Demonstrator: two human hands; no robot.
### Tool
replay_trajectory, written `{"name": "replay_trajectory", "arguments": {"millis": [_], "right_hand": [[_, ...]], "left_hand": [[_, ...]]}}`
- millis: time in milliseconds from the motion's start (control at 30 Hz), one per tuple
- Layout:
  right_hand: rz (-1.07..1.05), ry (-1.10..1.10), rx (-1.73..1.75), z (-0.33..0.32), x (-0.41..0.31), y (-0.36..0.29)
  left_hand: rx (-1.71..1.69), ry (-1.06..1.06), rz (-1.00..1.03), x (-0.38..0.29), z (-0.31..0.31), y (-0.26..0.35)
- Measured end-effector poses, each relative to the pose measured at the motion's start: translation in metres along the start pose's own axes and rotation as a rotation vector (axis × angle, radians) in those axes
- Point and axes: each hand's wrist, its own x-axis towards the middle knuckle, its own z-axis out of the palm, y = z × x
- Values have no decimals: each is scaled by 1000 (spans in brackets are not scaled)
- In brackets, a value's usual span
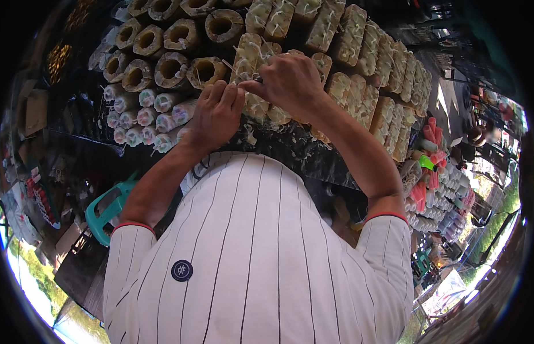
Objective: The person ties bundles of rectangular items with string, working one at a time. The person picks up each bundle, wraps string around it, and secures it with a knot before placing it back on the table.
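My left hand is closed at the front edge of the stacks, its fingertips beside a hollow, thick-walled block with a round hole. Touching or nearly touching it, the thumb of my right hand points left. The right fingers are curled round something small and dark that is mostly hidden. Pale strings stick out around the hands. Under and behind my right hand stand upright tan blocks with whitish, waxy-looking tops. What my left fingertips pinch cannot be made out.
Wrapped cylinders with strings lie stacked left of my left hand. More tan blocks reach to the right. Black plastic sheeting with pale scraps covers the near edge. A green plastic chair stands at lower left, and pink rolls lie at right.
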Motion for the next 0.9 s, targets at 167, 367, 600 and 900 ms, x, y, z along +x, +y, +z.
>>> {"name": "replay_trajectory", "arguments": {"millis": [167,367,600,900], "right_hand": [[-172,-50,-125,-1,14,6],[-115,-115,-114,-23,-2,21],[65,127,54,-13,-33,36],[-36,94,-64,6,-21,12]], "left_hand": [[30,-43,-10,8,-4,1],[-67,3,29,17,-1,4],[-252,-143,-146,1,-3,8],[-138,-134,76,31,-8,-20]]}}
